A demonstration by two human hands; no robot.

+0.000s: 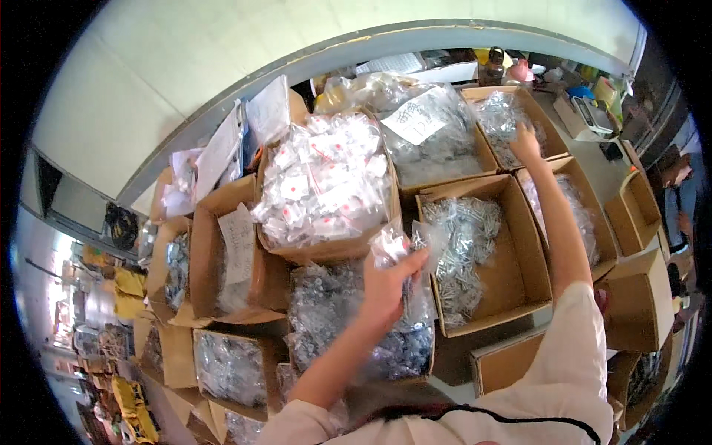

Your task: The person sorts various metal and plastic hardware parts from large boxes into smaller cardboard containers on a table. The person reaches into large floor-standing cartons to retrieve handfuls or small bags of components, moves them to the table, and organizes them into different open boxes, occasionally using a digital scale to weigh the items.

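My left hand (387, 288) is closed around several small clear plastic bags (390, 245); white pieces with a red mark show in one. It hangs over a box of clear bags with small parts (326, 300). My right arm stretches to the far right, where my right hand (526, 144) dips into a cardboard box (550, 111) of clear bags (498, 117). Its fingers are curled together at the bags, and what they pinch is hidden. Just right of my left hand stands a box (519, 259) with bagged metal screws (463, 259) along its left side.
A heaped box of white bagged parts with red marks (326, 182) stands left of centre. Behind it lies a big clear bag with a paper label (417, 116). More open cartons (237, 256) surround these. A small scale (586, 115) sits at the far right.
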